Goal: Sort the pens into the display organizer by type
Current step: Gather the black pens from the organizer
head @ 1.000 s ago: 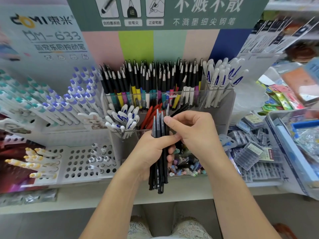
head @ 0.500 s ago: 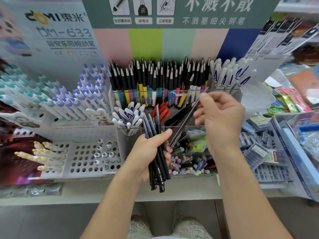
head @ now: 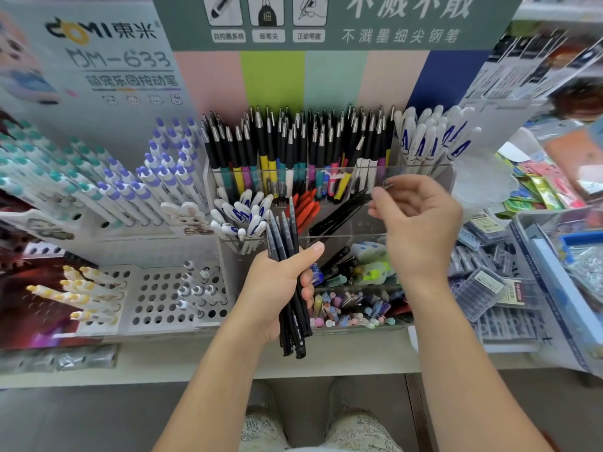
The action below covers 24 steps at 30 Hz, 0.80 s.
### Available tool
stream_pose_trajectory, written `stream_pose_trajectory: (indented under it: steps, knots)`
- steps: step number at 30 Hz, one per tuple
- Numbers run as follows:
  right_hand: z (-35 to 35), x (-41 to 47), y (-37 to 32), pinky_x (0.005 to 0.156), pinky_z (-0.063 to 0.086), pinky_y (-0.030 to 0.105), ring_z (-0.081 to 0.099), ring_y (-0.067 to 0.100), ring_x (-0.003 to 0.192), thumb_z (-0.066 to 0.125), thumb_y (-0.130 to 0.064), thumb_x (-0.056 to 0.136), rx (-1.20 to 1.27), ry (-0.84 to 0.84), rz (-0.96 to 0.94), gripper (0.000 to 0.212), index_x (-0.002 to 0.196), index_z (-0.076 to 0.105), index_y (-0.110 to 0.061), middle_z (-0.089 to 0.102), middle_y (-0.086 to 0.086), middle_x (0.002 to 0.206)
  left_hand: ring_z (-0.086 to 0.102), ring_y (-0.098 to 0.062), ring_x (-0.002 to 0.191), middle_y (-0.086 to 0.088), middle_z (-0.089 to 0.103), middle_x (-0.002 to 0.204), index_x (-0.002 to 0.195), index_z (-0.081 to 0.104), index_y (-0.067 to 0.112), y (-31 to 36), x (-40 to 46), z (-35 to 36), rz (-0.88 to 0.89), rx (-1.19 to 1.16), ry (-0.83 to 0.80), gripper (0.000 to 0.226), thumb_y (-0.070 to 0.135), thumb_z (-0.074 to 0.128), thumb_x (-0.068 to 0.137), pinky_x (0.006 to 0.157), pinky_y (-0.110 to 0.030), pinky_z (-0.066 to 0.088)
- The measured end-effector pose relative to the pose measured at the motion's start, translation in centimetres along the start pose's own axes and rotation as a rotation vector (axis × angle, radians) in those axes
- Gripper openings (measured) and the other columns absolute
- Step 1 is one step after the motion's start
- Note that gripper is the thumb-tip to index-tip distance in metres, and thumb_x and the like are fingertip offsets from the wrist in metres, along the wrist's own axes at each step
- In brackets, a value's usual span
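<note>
nearest, the left hand [head: 280,288] grips a bundle [head: 288,272] of dark pens upright over the front edge of the counter [head: 163,357], thumb across the barrels, tips fanned upward and caps hanging below the fist. just beyond it stands the clear organizer [head: 421,172]: its front bin [head: 352,308] is a jumble of small pastel pieces and odd pens, which looks unsorted. farther in, the right hand [head: 414,220] hovers over the middle row, fingers curled, pinching the metal end of one black pen [head: 342,210] whose barrel slants down into the compartment that already holds a few like it. i judge this to be the moment of dropping that pen in with its kind. beside that compartment lie the red pens [head: 305,207], and left of those a cluster of white pens [head: 241,216] with blue print. the back row [head: 293,148] is packed with upright black-gripped pens in coloured barrels, with more white ones at its right end; those groups look settled. as for progress, the black compartment is only thinly filled and the bundle in the left hand is not yet placed, so i would call the sorting somewhere in the middle, with the bundle and perhaps the mixed front bin left to do. well to the left, the white rack [head: 156,298] with holes holds only a few pens.
</note>
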State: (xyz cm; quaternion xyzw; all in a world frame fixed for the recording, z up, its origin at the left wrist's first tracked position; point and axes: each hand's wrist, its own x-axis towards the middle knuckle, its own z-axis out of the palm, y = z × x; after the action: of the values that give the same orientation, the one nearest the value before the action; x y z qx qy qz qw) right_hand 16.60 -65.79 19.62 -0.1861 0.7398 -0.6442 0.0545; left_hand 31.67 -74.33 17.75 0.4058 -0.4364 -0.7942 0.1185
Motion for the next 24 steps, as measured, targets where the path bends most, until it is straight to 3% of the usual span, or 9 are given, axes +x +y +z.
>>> stream_pose_trajectory:
  steps: [4,8,11,14,16,19,24]
  knots:
    - [1.9,-0.4,1.7,0.07,0.062,0.041,0.071,0.015,0.07,0.084,-0.014,0.081,-0.105,-0.037,0.048,0.015,0.091,0.073,-0.017,0.073,-0.003,0.077,0.039,-0.018,0.045,-0.003,0.043,0.054,0.073,0.05,0.015,0.1,-0.1,0.2,0.02,0.047,-0.003,0.033,0.027,0.077,0.087,0.043,-0.025,0.039]
    - [2.3,-0.9,1.6,0.071,0.062,0.041,0.071,0.011,0.068,0.086,-0.019,0.079,-0.11,0.007,0.093,0.028,0.096,0.064,-0.018,0.073,-0.004,0.074,0.039,-0.019,0.045,-0.004,0.044,0.055,0.07,0.051,0.015,0.5,-0.3,0.4,0.01,0.058,-0.02,0.039,0.042,0.074,0.087,0.044,-0.026,0.04]
    - [1.1,-1.0,0.1,0.066,0.061,0.039,0.069,0.011,0.066,0.081,-0.033,0.084,-0.104,0.035,0.102,0.018,0.091,0.07,-0.02,0.073,-0.005,0.073,0.039,-0.02,0.045,-0.003,0.044,0.055,0.071,0.05,0.017,0.6,-0.2,0.6,-0.031,0.019,-0.044,0.042,0.05,0.071,0.086,0.044,-0.026,0.038]
    - [-0.1,-1.1,-1.6,0.056,0.05,0.023,0.06,0.006,0.055,0.075,-0.04,0.088,-0.054,-0.291,0.241,0.021,0.084,0.077,-0.019,0.071,-0.005,0.066,0.042,-0.021,0.044,-0.005,0.048,0.055,0.077,0.056,0.013,0.4,0.1,0.9,0.029,0.144,-0.064,0.038,0.046,0.071,0.089,0.044,-0.026,0.04]
    - [-0.1,-1.5,-1.7,0.052,0.045,0.02,0.058,0.005,0.056,0.077,-0.032,0.087,-0.017,-0.488,0.294,0.015,0.089,0.079,-0.016,0.071,-0.006,0.066,0.044,-0.02,0.042,-0.006,0.05,0.054,0.082,0.063,0.009,0.3,0.2,1.4,0.083,0.23,-0.091,0.033,0.041,0.07,0.091,0.043,-0.025,0.04]
    - [0.2,-1.6,-1.3,0.05,0.047,0.021,0.057,0.007,0.057,0.078,-0.019,0.088,0.075,-0.471,0.342,0.01,0.093,0.079,-0.011,0.072,-0.001,0.069,0.046,-0.016,0.04,-0.006,0.05,0.054,0.081,0.063,0.012,0.2,0.2,1.9,0.082,0.25,-0.12,0.028,0.037,0.071,0.091,0.042,-0.024,0.041]
    - [-0.2,-1.5,-0.9,0.056,0.049,0.025,0.06,0.012,0.061,0.073,-0.016,0.091,0.208,-0.481,0.44,0.005,0.088,0.073,-0.011,0.065,-0.001,0.068,0.044,-0.018,0.042,-0.006,0.05,0.057,0.083,0.062,0.013,0.5,0.1,2.0,-0.002,0.159,-0.177,0.028,0.037,0.07,0.092,0.043,-0.024,0.04]
